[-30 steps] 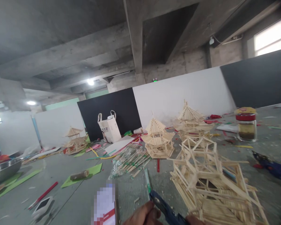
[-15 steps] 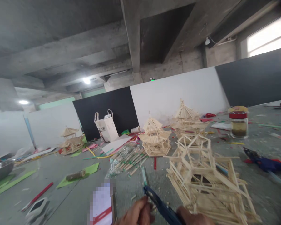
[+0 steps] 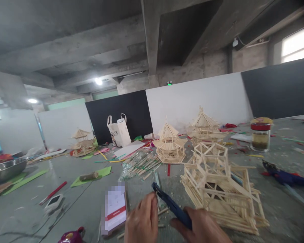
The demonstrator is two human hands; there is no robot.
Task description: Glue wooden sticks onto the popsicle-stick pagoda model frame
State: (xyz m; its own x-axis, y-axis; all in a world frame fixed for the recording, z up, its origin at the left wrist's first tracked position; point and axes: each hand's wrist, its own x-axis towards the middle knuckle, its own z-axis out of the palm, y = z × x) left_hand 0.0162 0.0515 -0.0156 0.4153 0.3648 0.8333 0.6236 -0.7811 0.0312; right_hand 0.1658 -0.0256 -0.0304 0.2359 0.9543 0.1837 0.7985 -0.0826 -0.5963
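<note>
At the bottom centre, my left hand (image 3: pixel 142 219) has its fingers pressed together at the tip of a dark blue cutting tool; what they pinch is too small to make out. My right hand (image 3: pixel 201 224) is wrapped round the handles of that blue tool (image 3: pixel 171 203), whose jaws point up and left. Right of it stands an unfinished frame of pale wooden sticks (image 3: pixel 218 192). Behind are a small stick pavilion (image 3: pixel 170 145) and a taller one (image 3: pixel 204 126). A bundle of sticks in clear plastic (image 3: pixel 142 162) lies beyond my left hand.
A phone (image 3: pixel 116 209) lies left of my left hand. Farther left are a red pen (image 3: pixel 56 190), a white device (image 3: pixel 53 202) and a metal bowl (image 3: pixel 8 170). A lidded jar (image 3: pixel 260 138) and blue pliers (image 3: pixel 286 176) are at right. A paper bag (image 3: pixel 119 133) stands behind.
The view has tilted down and shifted left, showing more of both hands and a purple object at the bottom. The blue tool remains in my right hand, with my left fingers still at its tip.
</note>
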